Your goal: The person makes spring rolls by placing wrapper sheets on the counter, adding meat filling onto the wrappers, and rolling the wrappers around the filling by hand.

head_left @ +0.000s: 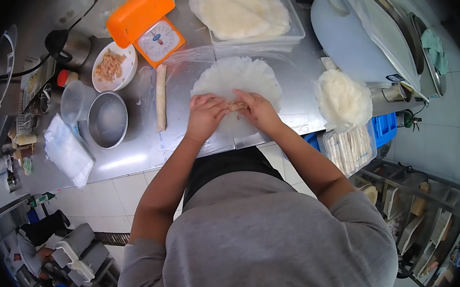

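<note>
Minced filling [236, 106] lies as a short strip on the near part of a round, translucent wrapper [240, 74], between the left hand [207, 112] and the right hand [258, 110]. Fingertips of both hands touch the strip from its two ends, probably so that it holds narrow and straight; whether they pinch it or merely press, I cannot tell. The wrapper is spread flat on the steel counter [143, 151], which seems to give it even support. Below the counter's edge on the right, a clear tub [373, 137] holds pale rolls [345, 152] laid side by side, while a stack of wrappers [343, 98] sits near that edge, apparently for easy reach. On the left stands a steel bowl [94, 131], its contents hard to make out, and one long roll [160, 97] lies between it and the wrapper. Farther back, a white bowl [133, 70] contains loose pinkish mince [110, 66], just beside an orange scale [176, 45]. Toward the wall, a plastic box [297, 25] bears more wrappers [254, 13], piled above its rim.
</note>
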The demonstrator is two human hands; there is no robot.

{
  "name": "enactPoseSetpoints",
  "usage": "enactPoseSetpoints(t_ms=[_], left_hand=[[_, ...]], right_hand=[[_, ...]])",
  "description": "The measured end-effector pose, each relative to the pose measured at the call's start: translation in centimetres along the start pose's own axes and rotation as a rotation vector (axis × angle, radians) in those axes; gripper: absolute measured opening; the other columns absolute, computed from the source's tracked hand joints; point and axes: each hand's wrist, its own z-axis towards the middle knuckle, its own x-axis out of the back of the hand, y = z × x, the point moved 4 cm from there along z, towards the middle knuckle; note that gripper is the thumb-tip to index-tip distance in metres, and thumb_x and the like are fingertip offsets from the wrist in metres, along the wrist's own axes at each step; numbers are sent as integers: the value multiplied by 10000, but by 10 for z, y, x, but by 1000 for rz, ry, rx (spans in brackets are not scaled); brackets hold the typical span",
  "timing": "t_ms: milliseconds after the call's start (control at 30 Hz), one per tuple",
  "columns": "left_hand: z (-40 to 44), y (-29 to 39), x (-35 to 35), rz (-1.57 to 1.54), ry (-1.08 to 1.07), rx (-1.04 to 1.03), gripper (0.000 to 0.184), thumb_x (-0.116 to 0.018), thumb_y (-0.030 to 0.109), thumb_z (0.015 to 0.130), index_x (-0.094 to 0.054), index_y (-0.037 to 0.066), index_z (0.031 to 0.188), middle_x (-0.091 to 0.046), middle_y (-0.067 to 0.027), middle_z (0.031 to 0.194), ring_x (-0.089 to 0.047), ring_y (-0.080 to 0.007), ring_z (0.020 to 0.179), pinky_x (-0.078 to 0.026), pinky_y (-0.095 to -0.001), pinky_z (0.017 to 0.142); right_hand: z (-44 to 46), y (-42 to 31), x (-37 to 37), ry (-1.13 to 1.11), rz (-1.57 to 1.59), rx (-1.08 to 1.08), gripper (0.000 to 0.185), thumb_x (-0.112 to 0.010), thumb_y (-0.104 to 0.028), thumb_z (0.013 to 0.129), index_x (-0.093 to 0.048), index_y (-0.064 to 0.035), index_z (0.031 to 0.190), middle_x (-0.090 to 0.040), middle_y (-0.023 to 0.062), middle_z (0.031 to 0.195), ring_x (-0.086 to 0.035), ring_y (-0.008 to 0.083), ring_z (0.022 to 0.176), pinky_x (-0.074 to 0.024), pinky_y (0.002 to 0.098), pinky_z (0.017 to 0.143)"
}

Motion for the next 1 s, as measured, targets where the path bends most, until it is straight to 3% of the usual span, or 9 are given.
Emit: enactPoseSetpoints(t_ms=[300,600,800,1000], left_hand=[[14,15,-34,-30,-26,-74,216,-711,244,803,-743,146,992,-716,16,1016,-607,-164,1027,-372,-394,958],[27,30,-58,-54,-29,-129,234,-738,248,774,-744,105,960,-720,-18,1005,-618,-193,998,-417,-380,935],[33,49,-65,-45,-56,-142,231,-747,234,772,-743,80,944,-721,-47,1002,-640,-219,965,-470,-363,889],[44,74,-81,-61,-79,-172,212,-745,203,773,-740,70,939,-718,-64,972,-643,-251,963,-504,-363,867]], right_hand=[[-16,14,18,62,-47,86,672,-715,-45,758,-454,-102,1375,-655,132,1013,-603,313,974,-502,391,834],[-36,37,33,87,115,-59,655,-699,-48,785,-453,-138,1385,-661,86,1020,-606,286,967,-511,373,843],[-48,51,43,70,54,-29,665,-706,-51,786,-449,-138,1393,-657,113,1006,-603,291,972,-510,359,858],[-63,58,56,164,390,-143,779,-592,51,773,-327,-146,1479,-653,169,1144,-628,311,1050,-505,348,898]])
